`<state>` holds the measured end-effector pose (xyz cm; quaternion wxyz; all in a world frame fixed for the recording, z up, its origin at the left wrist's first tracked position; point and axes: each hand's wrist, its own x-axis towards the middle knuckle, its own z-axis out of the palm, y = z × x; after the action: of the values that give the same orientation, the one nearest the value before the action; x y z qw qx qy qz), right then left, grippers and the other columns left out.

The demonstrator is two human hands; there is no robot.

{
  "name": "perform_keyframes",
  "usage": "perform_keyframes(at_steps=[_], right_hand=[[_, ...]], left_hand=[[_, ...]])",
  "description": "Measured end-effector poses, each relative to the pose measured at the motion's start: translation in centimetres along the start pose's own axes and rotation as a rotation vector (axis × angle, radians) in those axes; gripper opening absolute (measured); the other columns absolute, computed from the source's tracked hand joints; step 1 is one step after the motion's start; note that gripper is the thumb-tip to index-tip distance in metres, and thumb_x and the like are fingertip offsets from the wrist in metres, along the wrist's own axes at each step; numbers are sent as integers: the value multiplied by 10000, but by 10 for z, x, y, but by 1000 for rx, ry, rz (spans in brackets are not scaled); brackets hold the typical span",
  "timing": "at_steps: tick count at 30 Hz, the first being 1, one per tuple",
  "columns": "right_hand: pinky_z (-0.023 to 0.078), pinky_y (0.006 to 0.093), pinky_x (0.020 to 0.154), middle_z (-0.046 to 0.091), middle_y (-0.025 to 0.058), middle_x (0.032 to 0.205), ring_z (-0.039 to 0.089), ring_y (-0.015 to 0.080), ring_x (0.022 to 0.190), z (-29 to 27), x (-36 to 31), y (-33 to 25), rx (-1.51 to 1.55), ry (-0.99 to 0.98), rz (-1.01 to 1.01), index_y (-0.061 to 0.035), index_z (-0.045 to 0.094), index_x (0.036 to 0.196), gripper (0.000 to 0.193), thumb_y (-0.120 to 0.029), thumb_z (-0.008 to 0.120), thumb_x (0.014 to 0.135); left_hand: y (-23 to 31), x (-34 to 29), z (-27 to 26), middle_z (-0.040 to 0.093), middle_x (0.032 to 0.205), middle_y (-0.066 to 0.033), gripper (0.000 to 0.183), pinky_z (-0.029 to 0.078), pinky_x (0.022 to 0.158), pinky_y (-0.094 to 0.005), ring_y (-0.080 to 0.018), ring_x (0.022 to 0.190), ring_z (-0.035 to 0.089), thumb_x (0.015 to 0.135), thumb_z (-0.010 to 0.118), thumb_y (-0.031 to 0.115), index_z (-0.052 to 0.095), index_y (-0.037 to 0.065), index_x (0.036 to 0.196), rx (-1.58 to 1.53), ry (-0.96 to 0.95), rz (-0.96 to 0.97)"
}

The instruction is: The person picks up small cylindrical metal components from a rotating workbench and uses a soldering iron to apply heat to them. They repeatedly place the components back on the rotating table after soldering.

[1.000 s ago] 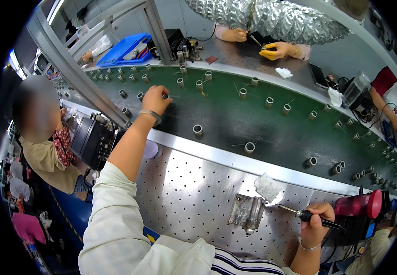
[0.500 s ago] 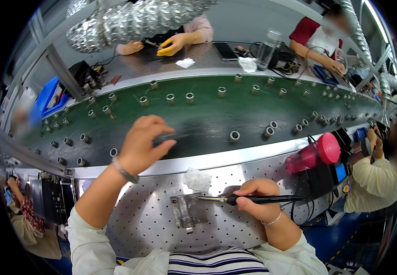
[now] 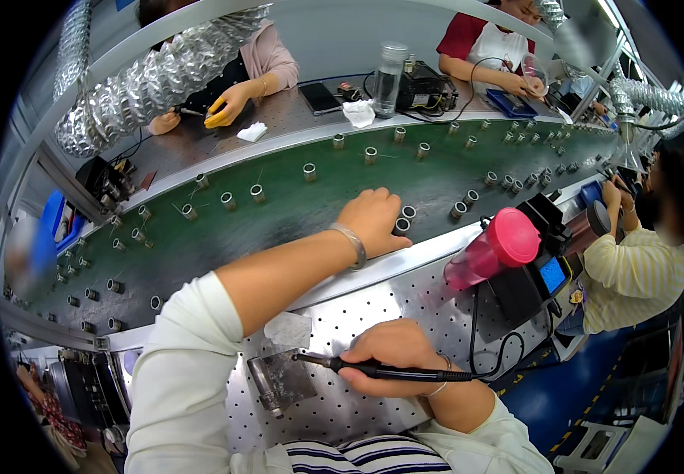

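Shifted right, the left hand (image 3: pixel 369 222) brackets a metal cylinder (image 3: pixel 402 227), fingers (image 3: pixel 390 199) parted.

A: Place?
B: Factory floor, assembly line by the look.
A: Evidence?
B: Long green belt (image 3: pixel 295 212) dotted with small metal cylinders (image 3: pixel 310 174), perforated metal bench (image 3: pixel 358 304) alongside, workers (image 3: pixel 638 268) stationed both sides, silver flexible ducts (image 3: pixel 156 83) overhead.
A: More?
B: Soldering-type iron (image 3: pixel 393 371) in right hand (image 3: pixel 393 346); yellow-marked blue floor (image 3: pixel 547 404).
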<state>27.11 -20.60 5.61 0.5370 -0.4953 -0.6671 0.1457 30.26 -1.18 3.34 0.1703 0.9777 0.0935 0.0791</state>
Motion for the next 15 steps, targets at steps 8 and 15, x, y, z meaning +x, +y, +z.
perform_keyframes(at_steps=[8,15], right_hand=[[472,327,497,609,69,630,602,244,536,0,-6,7,-2,-2,-31,-53,645,786,168,-88,764,672],[466,308,480,632,95,635,610,232,514,2,1,-7,-62,84,17,-32,658,775,171,-52,774,650]], left_hand=[[-25,-25,-6,631,800,-126,283,465,751,-407,-320,800,590,753,730,310,644,43,792,-83,62,96],[-47,-193,-117,574,746,38,273,378,550,-229,-60,637,468,789,777,252,690,25,914,-776,-221,-323]])
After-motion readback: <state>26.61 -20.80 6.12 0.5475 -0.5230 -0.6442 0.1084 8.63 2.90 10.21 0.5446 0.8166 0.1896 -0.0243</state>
